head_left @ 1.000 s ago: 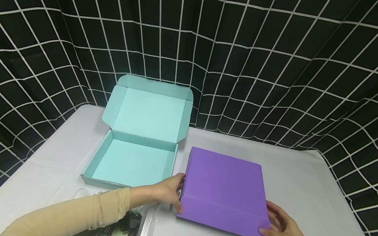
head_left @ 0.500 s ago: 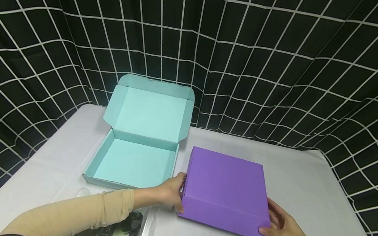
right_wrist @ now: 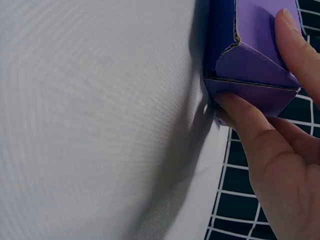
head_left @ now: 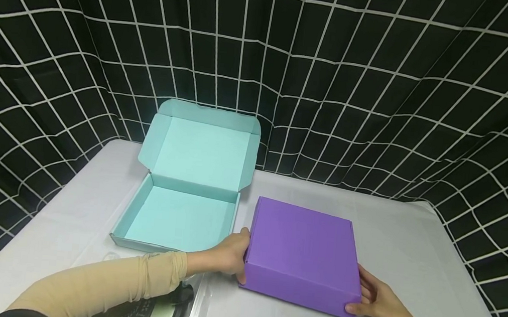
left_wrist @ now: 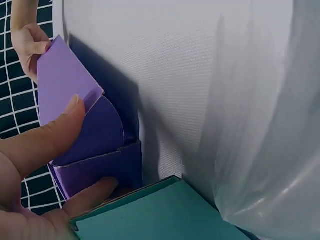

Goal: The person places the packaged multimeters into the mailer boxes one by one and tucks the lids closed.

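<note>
A purple cardboard box (head_left: pixel 303 243) lies on the table with its lid lowered. At its front left corner my left hand (head_left: pixel 232 255) holds it, thumb on the front flap and fingers against the side. My right hand (head_left: pixel 384 303) grips the front right corner in the same way, thumb at the front. In the left wrist view a curved side flap (left_wrist: pixel 102 130) shows between lid and wall. From the right wrist, the lid's edge appears lowered against the side wall (right_wrist: pixel 255 95). The box's inside is hidden.
An open turquoise box (head_left: pixel 180 220) stands left of the purple one, its lid raised. Under my left forearm lies a clear plastic package (head_left: pixel 198 304) with dark items, partly hidden. A black curtain with white grid lines (head_left: pixel 333 85) surrounds the white table (head_left: pixel 396 241).
The purple lid's front flap has tilted from sloping outward to nearly upright against the box front. My two hands have moved slightly with it; the turquoise box stays put.
</note>
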`<state>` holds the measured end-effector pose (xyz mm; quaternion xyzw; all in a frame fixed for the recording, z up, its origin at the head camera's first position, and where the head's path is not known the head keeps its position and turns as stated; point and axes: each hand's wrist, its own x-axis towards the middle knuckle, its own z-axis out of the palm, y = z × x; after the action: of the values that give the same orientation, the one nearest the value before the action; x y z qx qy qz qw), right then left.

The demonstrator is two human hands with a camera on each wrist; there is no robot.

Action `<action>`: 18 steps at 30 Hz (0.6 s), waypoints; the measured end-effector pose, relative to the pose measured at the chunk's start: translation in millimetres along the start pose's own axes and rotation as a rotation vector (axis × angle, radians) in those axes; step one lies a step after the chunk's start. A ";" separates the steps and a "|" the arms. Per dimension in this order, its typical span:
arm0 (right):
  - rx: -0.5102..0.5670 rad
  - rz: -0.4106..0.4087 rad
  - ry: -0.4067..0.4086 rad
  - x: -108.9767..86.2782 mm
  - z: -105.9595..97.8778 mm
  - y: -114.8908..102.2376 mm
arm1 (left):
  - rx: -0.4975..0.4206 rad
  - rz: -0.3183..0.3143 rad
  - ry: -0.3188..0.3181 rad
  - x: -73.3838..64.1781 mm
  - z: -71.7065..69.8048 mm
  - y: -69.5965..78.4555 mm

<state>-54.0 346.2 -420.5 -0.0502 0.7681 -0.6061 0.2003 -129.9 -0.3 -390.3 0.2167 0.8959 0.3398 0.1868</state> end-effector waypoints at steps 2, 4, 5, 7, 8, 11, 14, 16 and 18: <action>-0.002 -0.006 -0.001 0.3 -0.3 0.3 | 0.016 0.015 0.010 0.2 -0.1 -1.0; -0.003 -0.012 0.001 0.5 -0.7 1.0 | 0.020 0.032 0.017 0.4 -0.1 -1.7; -0.004 -0.014 0.003 0.6 -0.9 1.4 | 0.022 0.041 0.021 0.3 0.0 -1.7; -0.011 -0.020 0.009 0.6 -1.3 2.1 | 0.025 0.054 0.029 0.7 0.6 -2.6; -0.014 -0.023 0.012 0.7 -1.5 2.3 | 0.027 0.057 0.033 0.8 1.0 -3.0; -0.017 -0.027 0.020 1.1 -2.0 2.2 | 0.026 0.066 0.046 1.0 2.4 -3.8; -0.025 -0.015 0.028 1.4 -1.9 1.2 | 0.026 0.070 0.056 0.8 3.7 -4.3; -0.035 0.000 0.031 1.6 -1.8 0.3 | 0.027 0.072 0.061 0.5 4.1 -4.2; -0.048 0.012 0.034 1.9 -1.9 -0.5 | 0.027 0.070 0.064 -0.3 4.1 -3.3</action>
<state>-56.6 347.2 -420.2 -0.0401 0.7860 -0.5870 0.1897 -128.5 -0.5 -395.4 0.2394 0.8979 0.3406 0.1432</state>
